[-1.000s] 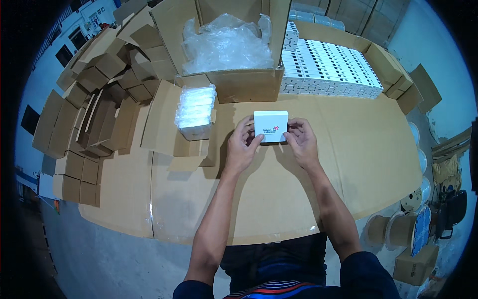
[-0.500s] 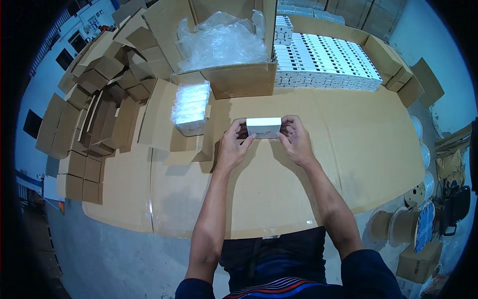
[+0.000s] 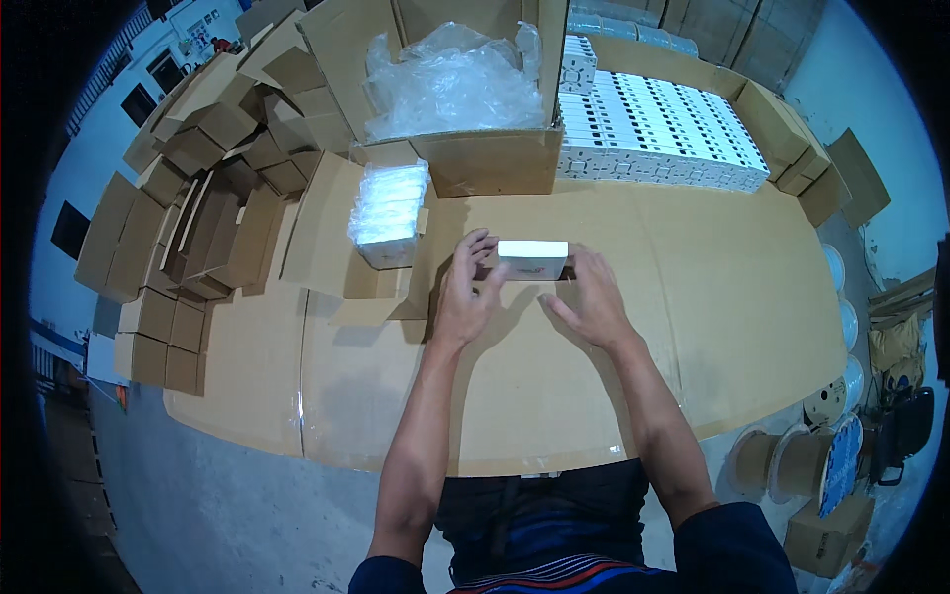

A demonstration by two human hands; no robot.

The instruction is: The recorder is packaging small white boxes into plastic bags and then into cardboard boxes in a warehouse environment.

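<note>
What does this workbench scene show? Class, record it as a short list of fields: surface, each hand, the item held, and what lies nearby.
Surface: cardboard-covered table
Left hand: grips the left end of the small white box
Right hand: fingers at the box's right end
Left of hands: wrapped stack of white boxes
Behind: open carton lined with clear plastic
Far right: rows of white boxes
Far left: folded brown cartons
</note>
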